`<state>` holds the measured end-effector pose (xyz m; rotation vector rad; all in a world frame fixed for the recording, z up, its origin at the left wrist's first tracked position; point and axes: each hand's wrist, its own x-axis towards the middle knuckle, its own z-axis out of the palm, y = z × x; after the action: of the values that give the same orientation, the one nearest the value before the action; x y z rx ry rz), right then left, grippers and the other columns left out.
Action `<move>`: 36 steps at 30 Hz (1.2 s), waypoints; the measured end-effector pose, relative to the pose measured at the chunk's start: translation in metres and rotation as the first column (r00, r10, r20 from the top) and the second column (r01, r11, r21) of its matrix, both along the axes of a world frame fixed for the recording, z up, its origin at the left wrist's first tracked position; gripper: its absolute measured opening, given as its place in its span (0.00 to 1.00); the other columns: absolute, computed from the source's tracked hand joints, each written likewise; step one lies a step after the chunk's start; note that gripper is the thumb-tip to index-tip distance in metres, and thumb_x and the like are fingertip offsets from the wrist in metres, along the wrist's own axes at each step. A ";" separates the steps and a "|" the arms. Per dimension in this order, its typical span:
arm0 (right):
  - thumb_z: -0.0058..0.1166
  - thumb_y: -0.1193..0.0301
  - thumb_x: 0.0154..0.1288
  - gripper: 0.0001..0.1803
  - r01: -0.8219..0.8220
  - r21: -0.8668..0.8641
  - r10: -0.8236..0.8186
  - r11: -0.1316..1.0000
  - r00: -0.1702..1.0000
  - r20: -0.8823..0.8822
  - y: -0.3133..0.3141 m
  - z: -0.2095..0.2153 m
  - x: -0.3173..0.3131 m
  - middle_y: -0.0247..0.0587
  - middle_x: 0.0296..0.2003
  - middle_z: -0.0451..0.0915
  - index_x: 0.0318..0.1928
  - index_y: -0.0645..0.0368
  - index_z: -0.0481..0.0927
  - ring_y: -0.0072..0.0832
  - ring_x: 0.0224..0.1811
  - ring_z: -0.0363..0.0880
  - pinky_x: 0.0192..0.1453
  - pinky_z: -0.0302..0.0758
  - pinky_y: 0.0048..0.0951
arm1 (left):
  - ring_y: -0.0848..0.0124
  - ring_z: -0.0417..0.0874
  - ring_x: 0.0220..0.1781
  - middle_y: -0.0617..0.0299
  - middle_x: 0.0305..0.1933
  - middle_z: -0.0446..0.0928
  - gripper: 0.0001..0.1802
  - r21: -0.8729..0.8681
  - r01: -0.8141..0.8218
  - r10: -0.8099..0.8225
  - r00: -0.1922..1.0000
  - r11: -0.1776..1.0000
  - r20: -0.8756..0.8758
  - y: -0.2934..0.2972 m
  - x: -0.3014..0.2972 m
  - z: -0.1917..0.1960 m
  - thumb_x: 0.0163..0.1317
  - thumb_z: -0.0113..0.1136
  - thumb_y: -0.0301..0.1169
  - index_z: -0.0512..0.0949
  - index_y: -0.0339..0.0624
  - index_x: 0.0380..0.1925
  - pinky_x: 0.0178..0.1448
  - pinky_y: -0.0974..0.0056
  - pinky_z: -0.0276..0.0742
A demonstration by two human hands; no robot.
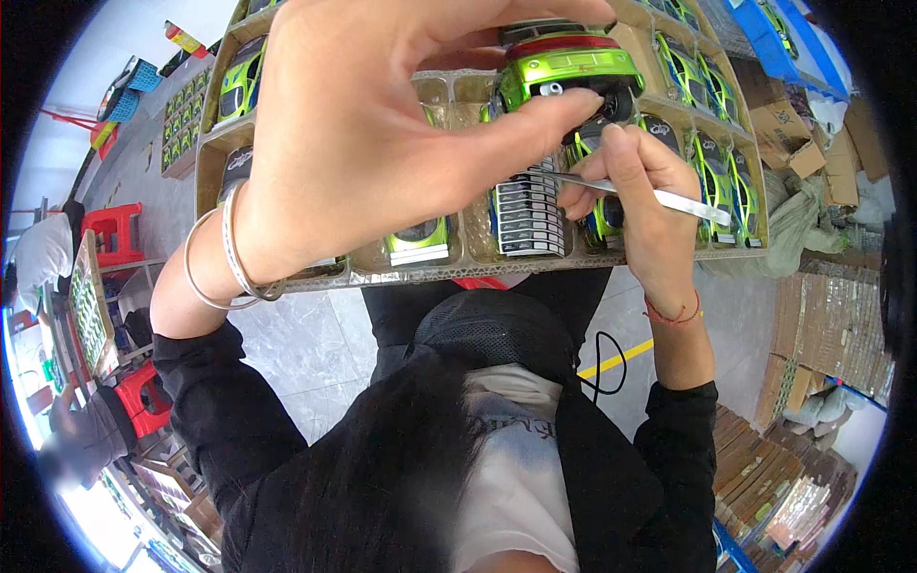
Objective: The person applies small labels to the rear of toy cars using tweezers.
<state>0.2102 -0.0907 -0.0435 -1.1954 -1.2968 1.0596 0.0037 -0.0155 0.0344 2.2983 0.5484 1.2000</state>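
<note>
My left hand (382,134) is closed around a shiny green toy car (573,72), its rear end facing me and its underside partly covered by my thumb. In my right hand (650,191) is a pair of silver tweezers (683,205), pinched with the tips pointing left. Those tips lie over a sheet of small black-and-white stickers (530,224), just below the held car. Whether the tips grip a sticker is too small to tell. Sheet and hands are above a cardboard tray (363,278) with compartments, where several more green toy cars (712,181) sit.
Cardboard boxes (788,134) and stacked flat cardboard (831,315) stand on the right. At left are red stools (117,234) and another tray of green cars (183,124) on the floor. A blue bin (783,43) is at upper right. Another person (81,435) is at the lower left.
</note>
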 end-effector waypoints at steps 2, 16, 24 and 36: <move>0.47 0.63 0.78 0.20 0.004 0.037 -0.003 0.999 1.000 -0.008 -0.001 0.002 0.001 0.41 0.24 0.83 0.31 0.65 0.79 0.21 0.23 0.80 0.29 0.76 0.21 | 0.68 0.89 0.43 0.47 0.42 0.86 0.22 0.013 0.005 -0.005 1.000 1.000 0.008 -0.001 0.000 -0.002 0.53 0.73 0.22 0.81 0.28 0.49 0.46 0.69 0.87; 0.45 0.64 0.79 0.19 -0.014 0.010 0.014 1.000 1.000 0.026 0.000 -0.001 0.004 0.43 0.25 0.82 0.32 0.65 0.78 0.23 0.23 0.79 0.29 0.76 0.23 | 0.67 0.88 0.48 0.51 0.48 0.85 0.23 -0.138 0.045 -0.034 0.996 0.989 0.083 -0.011 0.004 -0.017 0.53 0.72 0.20 0.80 0.32 0.51 0.51 0.65 0.85; 0.37 0.62 0.81 0.20 -0.063 0.486 0.178 0.872 0.965 -0.194 -0.012 0.045 0.022 0.52 0.26 0.79 0.33 0.63 0.71 0.34 0.25 0.80 0.49 0.82 0.48 | 0.70 0.87 0.47 0.54 0.48 0.85 0.25 0.089 0.108 -0.093 0.983 0.990 -0.158 -0.008 -0.006 -0.009 0.51 0.74 0.20 0.81 0.31 0.52 0.52 0.67 0.84; 0.27 0.62 0.82 0.19 -0.101 0.469 0.108 0.877 0.994 0.011 -0.010 0.050 0.017 0.49 0.21 0.75 0.36 0.57 0.67 0.31 0.20 0.72 0.61 0.77 0.55 | 0.66 0.89 0.43 0.55 0.43 0.86 0.24 0.189 0.129 -0.104 0.985 0.973 -0.137 -0.007 -0.003 -0.008 0.47 0.77 0.22 0.84 0.35 0.48 0.47 0.67 0.83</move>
<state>0.2269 -0.1007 0.0064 -0.7530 -1.5123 0.7620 0.0002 -0.0221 0.0264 2.5491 0.3443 1.1016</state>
